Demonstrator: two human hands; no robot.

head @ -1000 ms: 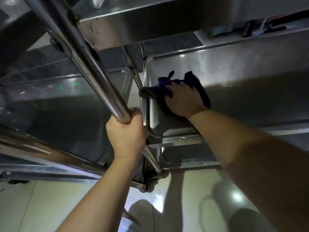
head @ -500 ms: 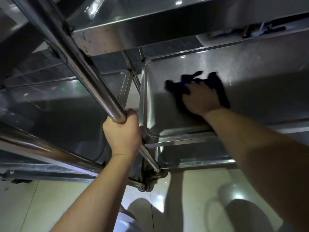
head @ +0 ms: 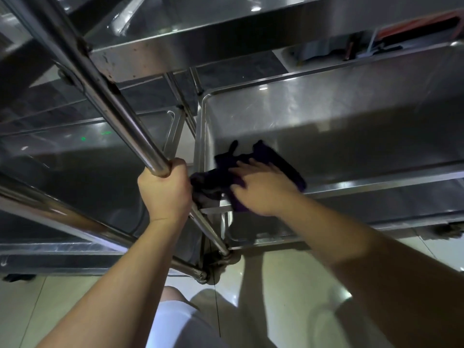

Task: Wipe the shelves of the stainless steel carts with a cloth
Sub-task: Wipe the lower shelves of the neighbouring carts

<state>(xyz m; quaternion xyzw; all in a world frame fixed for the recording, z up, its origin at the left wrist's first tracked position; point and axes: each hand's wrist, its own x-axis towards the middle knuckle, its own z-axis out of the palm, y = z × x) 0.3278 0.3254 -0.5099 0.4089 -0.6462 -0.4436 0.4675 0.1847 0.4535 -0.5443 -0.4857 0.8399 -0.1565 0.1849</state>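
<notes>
Right hand, fingers flat, presses cloth beneath it. It has pulled back from mid-shelf to the near corner, cloth just beside left hand, which still grips post.

- Pale glossy floor tiles with thin dark joints.
- A bright light reflection on the floor at the right.
- Dark grey tiles farther back.

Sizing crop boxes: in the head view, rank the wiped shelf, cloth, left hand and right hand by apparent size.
1. Shelf, by far the largest.
2. Cloth, partly hidden under the right hand.
3. Left hand and right hand look alike; unranked.
</notes>
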